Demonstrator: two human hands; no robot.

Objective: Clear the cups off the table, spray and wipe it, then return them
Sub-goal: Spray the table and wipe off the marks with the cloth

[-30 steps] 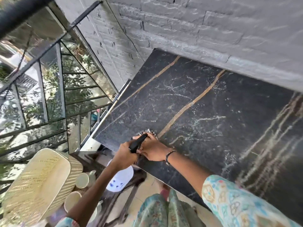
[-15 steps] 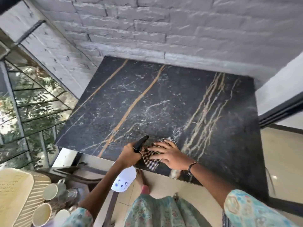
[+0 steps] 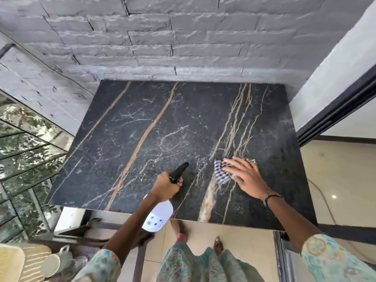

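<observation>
Your right hand [image 3: 247, 178] has swept across to the right side of the table [image 3: 142, 123], a moment ago it was working the near left corner. Fingers flat and spread, pressing the checked cloth [image 3: 221, 171] onto the marble beside the pale vein cluster near the front edge. Your left hand [image 3: 165, 187] keeps its fingers wrapped round the neck of the spray bottle [image 3: 157, 217], black nozzle aimed out over the tabletop, white body hanging just off the near edge. The cups [image 3: 54, 263] wait down at the near left, off the table, next to a cream slatted seat [image 3: 18, 261]. So the clearing looks done, and the wipe has now covered the near strip from left to right. The far half by the brick wall [image 3: 183, 37] shows no sign either way, so I'd judge it needs passes before the cups come back.
</observation>
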